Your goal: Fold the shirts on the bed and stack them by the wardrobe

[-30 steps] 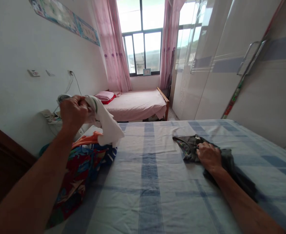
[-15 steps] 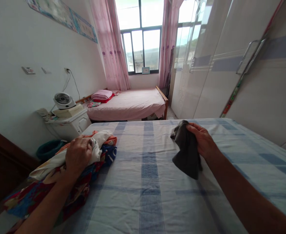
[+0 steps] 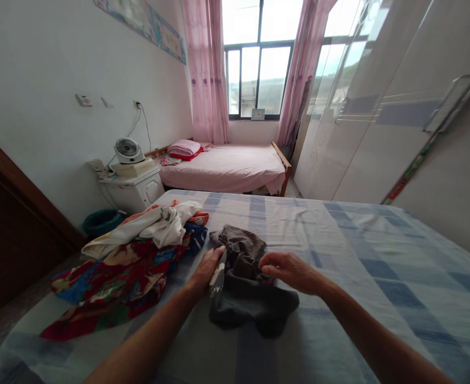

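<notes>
A dark grey-brown garment (image 3: pixel 245 290) lies crumpled on the blue-and-white checked bed sheet (image 3: pixel 339 256) in front of me. My left hand (image 3: pixel 208 269) rests on its left edge with the fingers stretched out and together. My right hand (image 3: pixel 288 271) hovers over the garment's right side, fingers curled down and touching the cloth. To the left sits a pile of clothes (image 3: pixel 118 266): a red and blue patterned piece with a white garment (image 3: pixel 158 226) on top.
A white bedside cabinet (image 3: pixel 136 186) with a small fan (image 3: pixel 126 149) stands by the left wall, a teal basin (image 3: pixel 101 221) on the floor beside it. A second bed with pink sheets (image 3: pixel 230 168) lies under the window. White wardrobe doors (image 3: pixel 379 106) line the right side.
My left hand let go of the white garment, which now lies on the pile. My right hand carried the dark garment leftward and set it down; both hands are now on it.
</notes>
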Available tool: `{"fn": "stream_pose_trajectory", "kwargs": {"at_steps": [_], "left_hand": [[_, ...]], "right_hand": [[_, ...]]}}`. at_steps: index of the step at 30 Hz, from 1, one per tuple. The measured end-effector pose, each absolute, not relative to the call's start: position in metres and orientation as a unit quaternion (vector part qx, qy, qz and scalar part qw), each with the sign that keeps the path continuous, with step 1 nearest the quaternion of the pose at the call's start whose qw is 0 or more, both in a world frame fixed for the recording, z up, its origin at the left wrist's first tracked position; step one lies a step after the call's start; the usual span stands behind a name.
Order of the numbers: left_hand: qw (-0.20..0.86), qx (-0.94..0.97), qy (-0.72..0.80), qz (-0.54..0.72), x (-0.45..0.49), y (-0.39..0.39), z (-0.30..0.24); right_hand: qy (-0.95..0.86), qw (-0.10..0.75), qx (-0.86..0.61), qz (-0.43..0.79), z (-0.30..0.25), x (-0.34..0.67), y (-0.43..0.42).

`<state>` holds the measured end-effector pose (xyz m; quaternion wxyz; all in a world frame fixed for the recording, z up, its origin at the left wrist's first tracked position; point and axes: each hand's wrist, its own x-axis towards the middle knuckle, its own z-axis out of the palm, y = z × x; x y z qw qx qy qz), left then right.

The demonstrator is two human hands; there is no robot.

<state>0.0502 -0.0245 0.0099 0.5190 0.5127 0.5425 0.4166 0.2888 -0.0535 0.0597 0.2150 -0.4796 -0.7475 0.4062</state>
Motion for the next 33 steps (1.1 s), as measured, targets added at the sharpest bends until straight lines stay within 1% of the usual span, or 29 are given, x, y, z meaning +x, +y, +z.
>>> {"fn": "stream_pose_trajectory", "kwargs": {"at_steps": [2, 3, 5, 8, 10, 12, 14, 16, 17, 19, 21, 23, 25, 27, 30, 33], "left_hand": [[0.509, 0.486, 0.561, 0.436, 0.050, -0.024, 0.009], [0.526, 0.469, 0.558, 0.439, 0.051, -0.025, 0.011], [0.591, 0.433, 0.521, 0.438, 0.057, -0.030, 0.016], [0.670, 0.418, 0.422, 0.445, 0.066, -0.039, 0.028], [0.688, 0.422, 0.371, 0.459, 0.065, -0.041, 0.039], [0.671, 0.424, 0.357, 0.492, 0.057, -0.038, 0.056], [0.615, 0.437, 0.373, 0.540, 0.042, -0.032, 0.079], [0.523, 0.472, 0.399, 0.587, 0.022, -0.026, 0.106], [0.459, 0.493, 0.417, 0.610, 0.011, -0.024, 0.120], [0.290, 0.533, 0.478, 0.635, -0.012, -0.022, 0.140], [0.111, 0.571, 0.552, 0.598, -0.037, -0.025, 0.147], [-0.012, 0.615, 0.616, 0.491, -0.062, -0.035, 0.135], [-0.052, 0.650, 0.667, 0.360, -0.082, -0.051, 0.109], [-0.048, 0.632, 0.720, 0.283, -0.094, -0.068, 0.076], [-0.046, 0.610, 0.757, 0.229, -0.096, -0.084, 0.033], [-0.075, 0.620, 0.752, 0.211, -0.093, -0.076, 0.012]], "right_hand": [[-0.737, 0.252, -0.524, 0.343, 0.048, 0.283, -0.052], [-0.735, 0.267, -0.530, 0.328, 0.043, 0.279, -0.052], [-0.744, 0.286, -0.528, 0.293, 0.037, 0.267, -0.051], [-0.764, 0.302, -0.525, 0.222, 0.034, 0.249, -0.051], [-0.755, 0.324, -0.528, 0.216, 0.038, 0.243, -0.050], [-0.724, 0.368, -0.533, 0.238, 0.047, 0.245, -0.046], [-0.679, 0.431, -0.536, 0.258, 0.060, 0.251, -0.039], [-0.641, 0.488, -0.529, 0.268, 0.073, 0.256, -0.031], [-0.629, 0.507, -0.522, 0.272, 0.078, 0.258, -0.028], [-0.620, 0.524, -0.510, 0.284, 0.081, 0.259, -0.024], [-0.625, 0.508, -0.508, 0.304, 0.073, 0.260, -0.024], [-0.639, 0.468, -0.523, 0.314, 0.053, 0.263, -0.027], [-0.657, 0.419, -0.545, 0.309, 0.028, 0.270, -0.032], [-0.665, 0.391, -0.562, 0.297, 0.006, 0.278, -0.035], [-0.665, 0.378, -0.581, 0.278, -0.012, 0.286, -0.038], [-0.677, 0.375, -0.576, 0.263, -0.016, 0.286, -0.037]]}}
